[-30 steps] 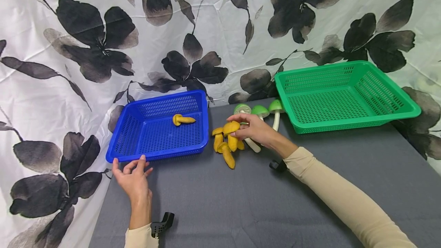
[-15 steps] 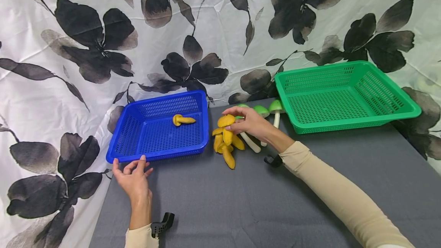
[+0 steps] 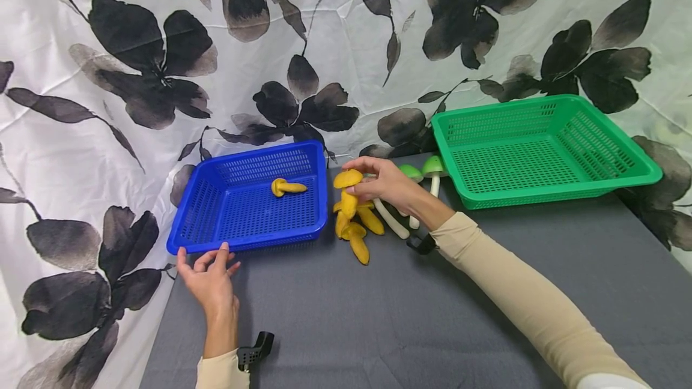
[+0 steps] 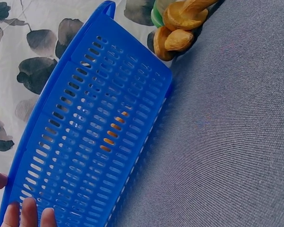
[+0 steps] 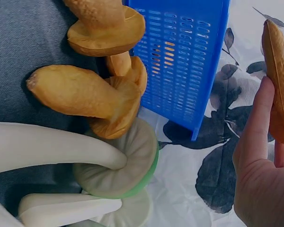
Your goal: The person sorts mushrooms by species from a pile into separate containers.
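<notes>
My right hand (image 3: 386, 185) pinches a yellow toy mushroom (image 3: 348, 194) by its upper part, cap up and stem down, above other yellow mushrooms (image 3: 357, 245) on the table. In the right wrist view the held mushroom (image 5: 280, 80) shows at the right edge, partly cut off. My left hand (image 3: 208, 284) holds the near rim of a blue basket (image 3: 243, 246), its fingertips (image 4: 29, 208) against the outer wall. One yellow mushroom (image 3: 288, 187) lies inside that basket. Green-capped mushrooms (image 3: 434, 176) with white stems lie behind my right hand, partly hidden by it.
A green basket (image 3: 540, 192) stands at the back right, beside the green-capped mushrooms. Grey cloth (image 3: 378, 323) covers the table. A white curtain with dark flowers (image 3: 303, 5) hangs directly behind both baskets.
My right hand has moved left and slightly up with the yellow mushroom, lifting it from among the others toward the blue basket. My left hand stays at the basket's rim.
</notes>
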A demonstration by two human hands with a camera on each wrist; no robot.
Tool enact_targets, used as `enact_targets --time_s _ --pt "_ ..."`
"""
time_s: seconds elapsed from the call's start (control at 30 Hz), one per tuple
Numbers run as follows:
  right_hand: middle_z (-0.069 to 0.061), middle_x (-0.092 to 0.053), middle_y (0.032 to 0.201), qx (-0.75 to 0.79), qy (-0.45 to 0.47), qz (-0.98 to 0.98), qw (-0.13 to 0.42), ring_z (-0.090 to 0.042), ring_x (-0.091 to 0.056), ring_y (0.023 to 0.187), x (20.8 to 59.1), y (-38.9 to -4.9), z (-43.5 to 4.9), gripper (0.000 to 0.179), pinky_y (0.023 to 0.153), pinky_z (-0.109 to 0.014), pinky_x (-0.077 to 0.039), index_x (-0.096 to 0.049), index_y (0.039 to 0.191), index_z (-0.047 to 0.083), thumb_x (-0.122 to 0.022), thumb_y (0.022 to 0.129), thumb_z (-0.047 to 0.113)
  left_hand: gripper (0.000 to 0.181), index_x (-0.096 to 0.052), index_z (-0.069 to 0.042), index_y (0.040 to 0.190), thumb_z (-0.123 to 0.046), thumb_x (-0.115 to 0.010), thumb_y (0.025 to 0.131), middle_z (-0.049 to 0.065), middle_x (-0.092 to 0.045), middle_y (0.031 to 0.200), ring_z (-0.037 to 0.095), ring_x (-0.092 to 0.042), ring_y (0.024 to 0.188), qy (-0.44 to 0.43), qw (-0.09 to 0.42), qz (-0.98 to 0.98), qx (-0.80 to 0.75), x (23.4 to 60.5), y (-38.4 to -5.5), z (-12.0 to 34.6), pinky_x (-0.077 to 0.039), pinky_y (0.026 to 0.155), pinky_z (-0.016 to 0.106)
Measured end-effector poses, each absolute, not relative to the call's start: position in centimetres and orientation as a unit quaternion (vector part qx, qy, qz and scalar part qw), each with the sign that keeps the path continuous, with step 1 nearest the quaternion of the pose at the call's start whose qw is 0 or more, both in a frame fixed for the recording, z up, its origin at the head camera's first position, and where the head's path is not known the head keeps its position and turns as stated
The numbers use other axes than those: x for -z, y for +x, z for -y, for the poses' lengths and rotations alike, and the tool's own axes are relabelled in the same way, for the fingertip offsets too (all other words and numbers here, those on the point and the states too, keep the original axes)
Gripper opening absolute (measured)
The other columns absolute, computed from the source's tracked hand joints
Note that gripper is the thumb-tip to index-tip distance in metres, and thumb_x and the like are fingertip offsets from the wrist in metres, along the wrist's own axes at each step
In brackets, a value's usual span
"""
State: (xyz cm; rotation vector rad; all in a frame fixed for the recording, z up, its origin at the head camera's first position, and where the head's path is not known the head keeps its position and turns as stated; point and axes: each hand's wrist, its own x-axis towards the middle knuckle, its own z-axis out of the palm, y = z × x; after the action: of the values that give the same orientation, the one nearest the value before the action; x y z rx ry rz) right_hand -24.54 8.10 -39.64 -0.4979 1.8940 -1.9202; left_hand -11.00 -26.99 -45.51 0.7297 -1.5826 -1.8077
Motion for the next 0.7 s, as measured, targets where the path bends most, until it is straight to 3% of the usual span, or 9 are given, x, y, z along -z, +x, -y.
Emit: enact_targets --time_s 0.7 --pt "-0.009 -0.060 0.135 0.696 -0.153 -0.673 0.197 -0.029 -0.067 0.111 38.9 -26.0 -5.9 0.056 0.088 -0.044 -0.061 -0.060 0.139 0.017 -0.083 0.088 0.018 0.097 -0.018 -0.025 0.159 -0.016 -0.082 0.087 0.007 -0.054 0.103 0.017 -0.070 0.079 0.277 0.308 0.603 0.682 45.3 -11.1 26.8 -0.063 0.063 0.029"
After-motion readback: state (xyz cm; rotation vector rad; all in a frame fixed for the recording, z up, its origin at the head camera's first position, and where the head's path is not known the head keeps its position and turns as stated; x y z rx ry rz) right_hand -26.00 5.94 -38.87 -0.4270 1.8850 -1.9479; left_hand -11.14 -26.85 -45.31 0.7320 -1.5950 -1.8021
